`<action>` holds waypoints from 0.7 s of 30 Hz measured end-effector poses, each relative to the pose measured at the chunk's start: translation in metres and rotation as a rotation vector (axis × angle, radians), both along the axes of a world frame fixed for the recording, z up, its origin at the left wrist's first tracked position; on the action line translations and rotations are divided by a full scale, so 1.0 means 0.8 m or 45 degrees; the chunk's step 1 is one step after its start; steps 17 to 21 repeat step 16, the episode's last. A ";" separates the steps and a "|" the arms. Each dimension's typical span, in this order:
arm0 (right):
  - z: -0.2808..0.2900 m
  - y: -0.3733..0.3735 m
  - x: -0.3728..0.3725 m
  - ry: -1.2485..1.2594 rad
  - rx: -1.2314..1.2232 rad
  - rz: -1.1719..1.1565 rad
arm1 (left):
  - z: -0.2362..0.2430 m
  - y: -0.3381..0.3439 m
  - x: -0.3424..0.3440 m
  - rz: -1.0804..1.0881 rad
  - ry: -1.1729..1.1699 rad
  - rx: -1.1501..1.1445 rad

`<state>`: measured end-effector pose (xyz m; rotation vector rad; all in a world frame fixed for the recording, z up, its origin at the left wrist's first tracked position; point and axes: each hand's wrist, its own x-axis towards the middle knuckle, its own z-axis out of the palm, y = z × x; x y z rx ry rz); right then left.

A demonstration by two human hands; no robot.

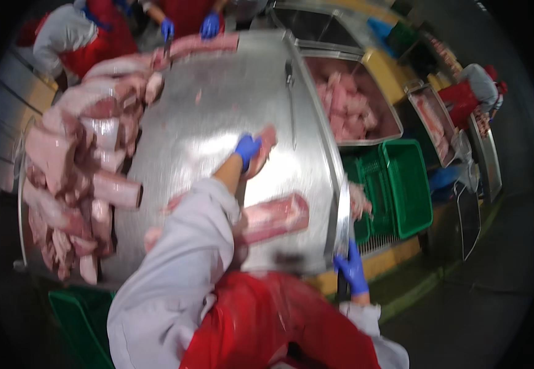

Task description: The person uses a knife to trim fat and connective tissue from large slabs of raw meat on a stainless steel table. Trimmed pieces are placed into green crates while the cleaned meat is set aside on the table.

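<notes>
My left hand, in a blue glove, is closed on a strip of meat over the middle of the steel table. Just nearer to me on the steel lies a long slab of meat, partly hidden by my left sleeve. My right hand, also gloved in blue, grips a knife beyond the table's right edge. Its broad blade points away from me, and the dark handle shows beside my fingers. Right by the blade is a pale meat scrap, above or in a green crate; I cannot tell which.
A big heap of meat covers the table's left side. A thin steel rod with a dark handle lies near the right rim. Right of the table stand a meat-filled steel bin and a green crate. Co-workers stand at the far edge.
</notes>
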<state>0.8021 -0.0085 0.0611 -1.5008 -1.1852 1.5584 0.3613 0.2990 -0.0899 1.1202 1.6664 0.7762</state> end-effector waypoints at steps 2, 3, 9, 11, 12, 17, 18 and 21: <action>0.001 0.026 -0.022 -0.002 -0.066 0.034 | -0.025 -0.052 -0.048 0.202 -0.571 -0.336; -0.002 0.032 -0.024 -0.116 -0.051 0.021 | 0.011 -0.079 -0.040 0.237 -0.855 -0.576; 0.005 0.184 -0.148 -0.531 0.455 0.673 | 0.065 -0.187 -0.038 -0.347 0.148 -0.294; -0.010 0.239 -0.182 -0.674 0.690 0.911 | 0.056 -0.188 -0.017 -0.611 0.688 -0.098; -0.016 0.263 -0.194 -0.757 0.781 1.050 | 0.051 -0.189 -0.009 -0.536 0.690 -0.128; -0.004 0.294 -0.226 -0.927 0.780 1.394 | 0.017 -0.198 -0.032 -0.822 1.130 0.081; -0.004 0.294 -0.226 -0.927 0.780 1.394 | 0.017 -0.198 -0.032 -0.822 1.130 0.081; -0.004 0.294 -0.226 -0.927 0.780 1.394 | 0.017 -0.198 -0.032 -0.822 1.130 0.081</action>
